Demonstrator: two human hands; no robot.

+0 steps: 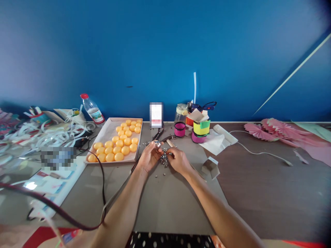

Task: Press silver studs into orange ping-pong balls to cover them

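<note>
Silver bits (163, 158): loose pile on the grey tabletop (178, 203) between my hands, easily scattered if I brush them | left hand (149, 157): fingers curled around a shiny object (157, 144), which could slip if my grip slackens | right hand (178, 159): fingertips bunched at the pile, contents I can't tell | dark cable (103, 186): near my left forearm (126, 199), could snag

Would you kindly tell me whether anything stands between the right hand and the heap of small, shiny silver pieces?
Nothing visible does: the right hand is at the near-right edge of the silver heap, with no object between them.
</note>
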